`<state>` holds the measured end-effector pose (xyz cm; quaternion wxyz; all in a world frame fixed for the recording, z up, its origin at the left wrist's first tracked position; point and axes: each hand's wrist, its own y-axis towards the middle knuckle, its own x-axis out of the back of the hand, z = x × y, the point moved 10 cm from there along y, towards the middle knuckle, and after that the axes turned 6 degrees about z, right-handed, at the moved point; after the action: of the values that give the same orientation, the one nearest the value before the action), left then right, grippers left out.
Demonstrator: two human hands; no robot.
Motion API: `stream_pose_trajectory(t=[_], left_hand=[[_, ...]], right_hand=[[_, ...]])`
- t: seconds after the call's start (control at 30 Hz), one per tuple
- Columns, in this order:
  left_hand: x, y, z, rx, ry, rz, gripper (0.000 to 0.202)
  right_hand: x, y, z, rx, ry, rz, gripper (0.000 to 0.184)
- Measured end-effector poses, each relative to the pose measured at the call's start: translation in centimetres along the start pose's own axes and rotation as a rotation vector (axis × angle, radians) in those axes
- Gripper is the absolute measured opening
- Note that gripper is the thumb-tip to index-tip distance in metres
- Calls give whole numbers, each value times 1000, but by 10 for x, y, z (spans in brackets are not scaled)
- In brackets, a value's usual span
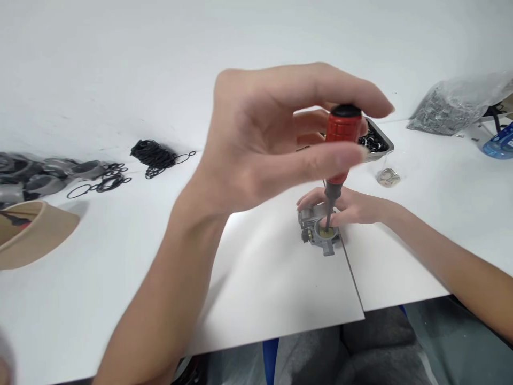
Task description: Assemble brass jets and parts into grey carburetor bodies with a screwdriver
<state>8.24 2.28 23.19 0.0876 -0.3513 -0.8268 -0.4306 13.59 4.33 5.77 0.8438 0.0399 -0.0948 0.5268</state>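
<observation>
My left hand is closed round the red handle of a screwdriver, with a finger over its black end cap and the thumb alongside. The screwdriver stands nearly upright. Its tip meets the brass-coloured plate inside the round bore of a grey metal carburetor body. Beyond the screwdriver, my right hand grips the carburetor body from the right and far side, partly hidden behind the screwdriver shaft. The carburetor body rests on the white table, close to a seam between two boards.
Grey metal castings, loose black rubber rings and a black ring bundle lie left. A cardboard ring stands nearer. At right are a metal tray, a small bagged part, a bag of small metal pieces and a blue bottle.
</observation>
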Motion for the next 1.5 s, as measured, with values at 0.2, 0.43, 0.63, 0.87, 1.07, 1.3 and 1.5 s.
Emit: stream_pose_trajectory(t=[0.2, 0.43, 0.63, 0.87, 1.07, 1.3, 1.5], left_hand=[[0, 1, 3, -35, -68, -57, 31], [0, 0, -1, -6, 21, -63, 23], [7, -1, 6, -7, -21, -190, 24], [-3, -4, 1, -21, -122, 39, 39], [-3, -1, -5, -30, 21, -21, 29], [1, 1, 19, 48, -195, -140, 29], [1, 0, 25, 33, -289, -129, 24]], right_hand=[[-1, 1, 2, -6, 6, -3, 44], [0, 1, 1, 3, 0, 0, 45], [0, 1, 2, 8, 10, -13, 45], [1, 0, 1, 19, 15, -13, 46], [0, 0, 1, -5, 15, -13, 46], [0, 0, 2, 28, -15, -3, 43], [0, 1, 2, 4, -1, -5, 43]])
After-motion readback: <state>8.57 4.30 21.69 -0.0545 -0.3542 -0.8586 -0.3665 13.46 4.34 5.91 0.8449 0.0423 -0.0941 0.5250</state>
